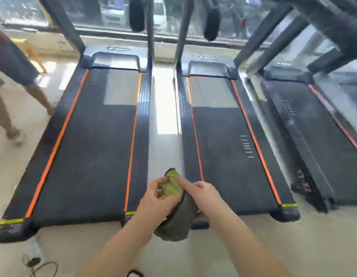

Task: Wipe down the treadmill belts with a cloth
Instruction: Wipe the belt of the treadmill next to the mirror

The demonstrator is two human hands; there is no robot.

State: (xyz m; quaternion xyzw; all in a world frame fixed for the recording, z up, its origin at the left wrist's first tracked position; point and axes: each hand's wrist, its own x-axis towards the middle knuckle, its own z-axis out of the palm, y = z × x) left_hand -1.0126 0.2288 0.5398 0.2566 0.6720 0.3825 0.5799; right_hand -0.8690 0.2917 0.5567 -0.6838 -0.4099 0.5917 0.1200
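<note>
Facing a window (113, 15), treadmills (89, 146) stand on pale floor (166, 150).

both hands (159, 196) gripping cloth (173, 188), treadmill belts (89, 156)

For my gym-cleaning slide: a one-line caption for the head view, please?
Left hand grips a green-and-grey cloth, right hand touching it, before the left treadmill belt and middle treadmill belt.
</note>
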